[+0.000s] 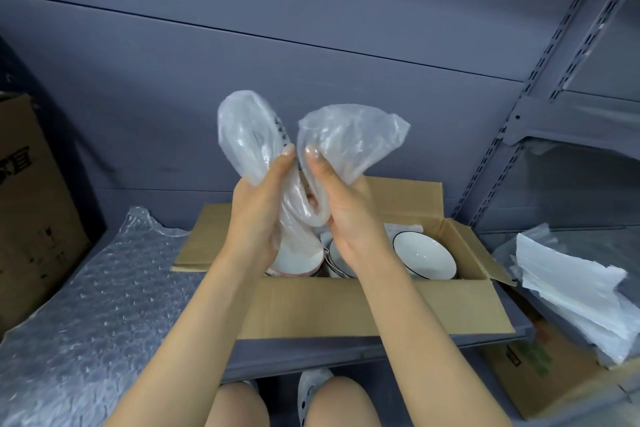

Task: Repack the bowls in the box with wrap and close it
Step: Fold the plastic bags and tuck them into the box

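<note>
Both of my hands are up above the open box, each closed on clear plastic wrap. My left hand (258,215) has its fingers curled round the lower part of a wrapped bowl (252,135), thumb pressed flat up the near side of the plastic; the bowl stands on edge inside the wrap, its dark-patterned rim showing faintly through the film. My right hand (341,208) pinches the loose end of the plastic wrap (346,139) between thumb and curled fingers, so the film balloons out above my thumb to the right (how the far fingers lie behind the plastic I cannot tell). The two thumbs sit just beside each other, nearly touching.

At the far left stands a closed brown carton (31,204) with dark print. Beside it a sheet of bubble wrap (114,291) spreads over the grey shelf (346,354) and climbs a little up the back panel.

Under my hands the cardboard box (363,308) lies with its flaps folded outward, touching the bubble wrap on its left. Inside it are white bowls: one with a reddish rim (298,262) below my left wrist, stacked dark-rimmed ones partly hidden by my right wrist, and a black-rimmed bowl (424,255) tilted toward me at the right end.

Right of the box, a stack of white foam sheets (571,291) rests on another printed carton (540,374).
</note>
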### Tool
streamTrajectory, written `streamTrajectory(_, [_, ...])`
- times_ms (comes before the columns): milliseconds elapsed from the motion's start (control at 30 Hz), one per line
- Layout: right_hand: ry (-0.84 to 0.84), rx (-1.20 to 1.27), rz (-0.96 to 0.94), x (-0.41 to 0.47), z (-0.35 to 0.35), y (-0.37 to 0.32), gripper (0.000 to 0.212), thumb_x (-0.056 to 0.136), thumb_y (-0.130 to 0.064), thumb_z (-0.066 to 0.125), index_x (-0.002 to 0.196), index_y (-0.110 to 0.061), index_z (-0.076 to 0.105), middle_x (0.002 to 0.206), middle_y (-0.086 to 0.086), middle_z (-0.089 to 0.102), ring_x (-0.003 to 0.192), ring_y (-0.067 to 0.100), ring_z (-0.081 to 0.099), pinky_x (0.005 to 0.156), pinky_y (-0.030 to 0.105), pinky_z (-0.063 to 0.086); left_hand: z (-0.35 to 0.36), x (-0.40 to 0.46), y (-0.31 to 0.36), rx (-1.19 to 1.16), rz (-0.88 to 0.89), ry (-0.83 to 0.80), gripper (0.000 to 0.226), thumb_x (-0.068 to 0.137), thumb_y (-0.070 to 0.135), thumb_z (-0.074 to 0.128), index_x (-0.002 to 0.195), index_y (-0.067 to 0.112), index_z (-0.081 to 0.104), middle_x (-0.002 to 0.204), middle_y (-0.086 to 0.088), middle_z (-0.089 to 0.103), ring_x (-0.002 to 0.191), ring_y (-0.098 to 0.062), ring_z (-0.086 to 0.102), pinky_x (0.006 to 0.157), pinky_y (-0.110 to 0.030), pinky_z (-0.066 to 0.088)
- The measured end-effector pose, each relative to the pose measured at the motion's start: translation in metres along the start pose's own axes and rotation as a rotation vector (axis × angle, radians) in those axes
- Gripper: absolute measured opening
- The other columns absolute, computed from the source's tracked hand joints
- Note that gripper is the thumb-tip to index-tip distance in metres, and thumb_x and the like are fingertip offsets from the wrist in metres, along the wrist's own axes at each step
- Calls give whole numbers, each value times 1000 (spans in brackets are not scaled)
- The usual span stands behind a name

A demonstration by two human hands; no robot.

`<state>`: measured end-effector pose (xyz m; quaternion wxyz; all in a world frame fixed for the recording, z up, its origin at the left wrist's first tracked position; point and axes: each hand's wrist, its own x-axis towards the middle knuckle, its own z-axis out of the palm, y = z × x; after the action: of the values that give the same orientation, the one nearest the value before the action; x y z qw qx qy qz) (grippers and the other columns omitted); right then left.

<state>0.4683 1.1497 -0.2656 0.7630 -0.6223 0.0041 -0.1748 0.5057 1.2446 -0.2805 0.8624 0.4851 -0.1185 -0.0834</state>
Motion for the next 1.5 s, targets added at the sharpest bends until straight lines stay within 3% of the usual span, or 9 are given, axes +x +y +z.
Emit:
streamTrajectory(233, [-168,-87,123,3,-10,-11,38,80,-38,70,111,-15,67,110,5,71,104,18,67,95,39,51,-4,-9,0,399,124,-246,55,81,56,46,119,20,61,100,7,72,94,-4,68,71,-14,51])
streamTrajectory(467, [-153,-165,129,14,-12,-13,25,72,-35,74,93,-22,70,91,2,73,94,22,70,92,47,52,-12,-8,5,519,10,-467,44,72,31,72,114,27,60,101,12,72,94,-1,67,72,-12,50])
streamTrajectory(567, [-143,-160,71,15,-8,-16,23,74,-26,77,95,-26,68,85,-6,72,89,16,70,83,38,56,-10,-7,5,552,33,-497,44,74,25,76,115,25,60,103,10,71,98,-1,65,78,-13,50])
streamTrajectory(767, [-118,-238,-16,18,1,-20,24,73,-16,78,92,-24,66,78,-8,70,78,10,68,79,35,57,-10,-7,1,578,-12,-485,31,76,23,79,104,17,68,100,-2,73,98,-15,68,91,-39,52])
streamTrajectory(967, [-187,-7,67,19,-2,-19,25,66,-18,68,91,-14,64,77,0,68,77,16,67,76,37,56,-15,-10,3,530,-76,-427,30,71,15,81,99,16,70,92,-1,74,88,-12,70,75,-23,55])
streamTrajectory(1100, [-377,157,108,17,-3,-22,34,80,-10,57,112,0,59,109,6,69,97,24,68,82,33,57,-16,-13,2,513,-91,-467,28,71,8,77,98,13,68,85,1,74,83,-13,70,70,-22,55])
streamTrajectory(1233, [-352,111,145,15,-6,-25,13,74,-16,62,85,-10,67,72,4,66,67,19,67,67,33,55,-17,-15,0,499,-127,-522,24,71,7,74,92,17,67,74,7,71,74,-8,68,62,-19,51])
streamTrajectory(1400, [-295,135,120,18,-4,-22,7,77,-17,65,76,-16,58,56,-5,40,51,10,39,57,25,40,-18,-18,-3,544,-175,-547,31,70,4,66,53,29,65,55,11,57,53,-3,55,52,-15,44])
streamTrajectory(1500, [-137,142,66,21,-5,-16,36,76,-14,69,54,-20,41,52,-5,29,48,10,29,49,22,34,-18,-19,-9,599,-106,-434,13,67,15,68,77,23,65,66,6,59,59,-8,57,52,-17,46])
